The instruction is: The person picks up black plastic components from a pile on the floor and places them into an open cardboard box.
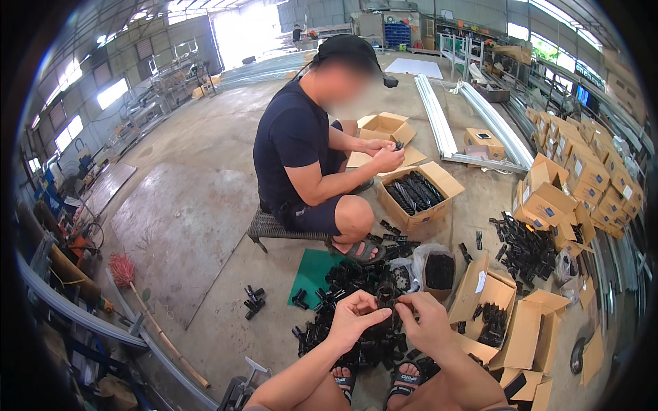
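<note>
While pinching a small black fitting [386, 296] between left hand [358, 319] and right hand [426, 322], seemingly mid-way through two-handed working. Held at 5 o'clock, above a black pile [377, 342]; clamped by both hands' fingers. Probably calls next for steady left hold, slight right twist. Long axis apparently 12-to-6; can't tell which end leads.

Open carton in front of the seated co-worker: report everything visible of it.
The carton is a brown box, cardboard by its look, standing upright on the grey floor with its top flaps spread open. An outer side bears small blue print. Black parts are packed in close, slanting rows inside, filling most of the opening. The co-worker's hands are apart from it. Whether it touches the open carton behind it, I cannot tell.
</note>
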Motion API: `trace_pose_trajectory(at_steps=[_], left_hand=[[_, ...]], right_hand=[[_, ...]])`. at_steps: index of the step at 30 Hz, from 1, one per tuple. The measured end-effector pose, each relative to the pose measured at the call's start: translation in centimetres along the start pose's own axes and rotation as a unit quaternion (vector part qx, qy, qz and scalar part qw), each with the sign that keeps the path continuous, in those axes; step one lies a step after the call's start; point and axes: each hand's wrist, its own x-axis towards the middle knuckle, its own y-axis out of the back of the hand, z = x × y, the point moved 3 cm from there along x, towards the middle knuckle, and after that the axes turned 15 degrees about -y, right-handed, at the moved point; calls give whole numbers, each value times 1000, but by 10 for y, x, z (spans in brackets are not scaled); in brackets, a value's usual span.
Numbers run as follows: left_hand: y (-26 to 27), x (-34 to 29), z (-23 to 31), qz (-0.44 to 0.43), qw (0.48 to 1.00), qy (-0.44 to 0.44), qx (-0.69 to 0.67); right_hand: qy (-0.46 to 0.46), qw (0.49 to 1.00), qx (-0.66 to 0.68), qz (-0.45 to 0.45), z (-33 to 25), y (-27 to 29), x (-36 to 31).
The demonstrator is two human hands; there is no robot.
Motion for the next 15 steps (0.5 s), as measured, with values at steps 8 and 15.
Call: trace_pose_trajectory(at_steps=[8,15], left_hand=[[-1,-2,0,-6,1000,17,0],[2,-3,4,-24,999,30,3]], right_hand=[[50,996,-56,-56,3,-2,3],[64,994,-62,-57,2,-1,1]])
